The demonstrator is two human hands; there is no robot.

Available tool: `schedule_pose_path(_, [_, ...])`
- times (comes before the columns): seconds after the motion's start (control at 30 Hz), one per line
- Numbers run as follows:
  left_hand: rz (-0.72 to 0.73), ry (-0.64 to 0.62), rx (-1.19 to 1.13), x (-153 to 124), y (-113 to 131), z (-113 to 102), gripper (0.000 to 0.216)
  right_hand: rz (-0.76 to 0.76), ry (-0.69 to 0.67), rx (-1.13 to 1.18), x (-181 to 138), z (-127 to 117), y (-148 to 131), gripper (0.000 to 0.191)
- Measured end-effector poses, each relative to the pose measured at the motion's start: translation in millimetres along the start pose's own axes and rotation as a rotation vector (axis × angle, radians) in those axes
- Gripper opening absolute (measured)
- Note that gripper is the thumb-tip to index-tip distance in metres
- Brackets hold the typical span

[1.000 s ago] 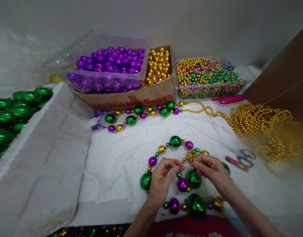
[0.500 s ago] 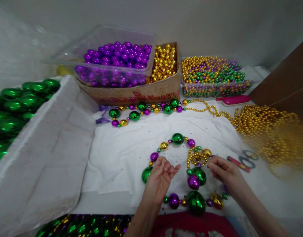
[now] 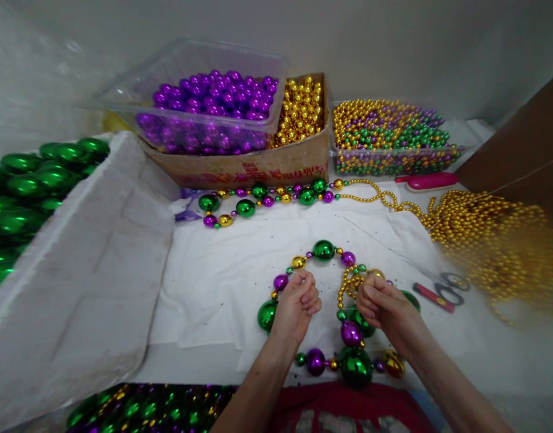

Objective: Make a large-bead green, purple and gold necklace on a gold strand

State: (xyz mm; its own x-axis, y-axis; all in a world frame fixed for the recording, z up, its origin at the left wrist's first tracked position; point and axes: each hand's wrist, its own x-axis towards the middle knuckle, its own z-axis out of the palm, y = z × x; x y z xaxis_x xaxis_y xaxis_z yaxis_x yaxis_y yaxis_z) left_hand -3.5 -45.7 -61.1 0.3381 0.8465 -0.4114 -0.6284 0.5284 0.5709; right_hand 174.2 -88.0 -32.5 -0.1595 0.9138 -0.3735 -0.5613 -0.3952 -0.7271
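A bead necklace [image 3: 324, 250] of large green, purple and gold balls lies in a loop on the white cloth [image 3: 222, 282] in front of me. My left hand [image 3: 298, 302] is curled into a loose fist beside the loop's left side, near a purple ball. My right hand [image 3: 381, 305] is closed in a pinch at the loop's right side, against a bunch of small gold beads [image 3: 351, 282]. What either hand grips is too fine to make out.
A second necklace [image 3: 262, 200] lies further back. Behind it stand a clear tub of purple balls [image 3: 204, 114], a cardboard box of gold balls [image 3: 299, 114] and a tub of mixed beads [image 3: 384, 135]. Gold bead strands [image 3: 484, 231] heap at right, near scissors [image 3: 441, 290]. Green balls [image 3: 28, 186] fill the left.
My hands spread apart half a second ago, then came back toward each other and closed. The left hand went from open fingers to a fist; the gold bead bunch shifted slightly.
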Motion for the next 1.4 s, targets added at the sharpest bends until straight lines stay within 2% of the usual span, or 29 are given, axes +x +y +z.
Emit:
schedule_pose_path(0.47, [-0.012, -0.014, 0.089, 6.0, -4.2, 14.9, 0.022, -0.041, 0.066, -0.107, -3.4, -14.6, -6.1, 0.028])
schedule_pose_path(0.87, [-0.021, 0.002, 0.162, 16.1, -9.2, 7.4, 0.025, -0.051, 0.089, -0.168, 2.0, -18.4, -0.6, 0.029])
schedule_pose_path(0.97, [-0.091, -0.034, 0.358, 18.1, -1.4, 12.4, 0.025, -0.081, -0.011, -0.361, 1.9, -14.0, -13.5, 0.025])
schedule_pose_path(1.07, [-0.190, -0.118, 0.615, 17.8, 8.8, 21.4, 0.024, -0.174, -0.127, -0.720, 7.5, -6.1, -32.6, 0.023])
schedule_pose_path(1.2, [-0.212, -0.230, 0.737, 13.7, 18.9, 32.4, 0.023, -0.320, -0.125, -1.104, 27.7, 7.5, -47.9, 0.020])
schedule_pose_path(1.3, [-0.197, -0.300, 0.765, 11.2, 21.6, 36.6, 0.021, -0.348, -0.106, -1.189, 45.5, 15.6, -47.6, 0.018])
schedule_pose_path(1.4, [-0.153, -0.267, 0.774, 11.2, 21.5, 36.6, 0.019, -0.319, -0.146, -1.056, 54.9, 16.3, -42.4, 0.016])
